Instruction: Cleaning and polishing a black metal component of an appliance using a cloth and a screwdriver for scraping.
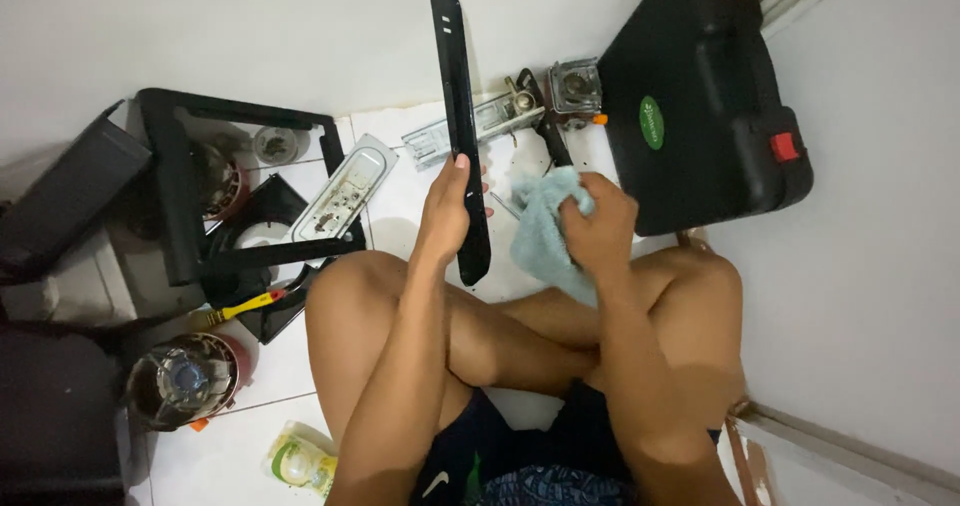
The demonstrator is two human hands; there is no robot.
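Crossed legs [520,346] are resting on the white tiled floor [420,196]; left hand [447,206] is gripping a black panel [460,126] upright, right hand [600,228] clutching a blue cloth [540,228] at three o'clock, white walls [280,26] enclosing everything.

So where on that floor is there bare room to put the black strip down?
Bare tile shows between the left knee and the round burner, and a small patch beside the metal tray. The black frame and the parts by the black case crowd the rest.
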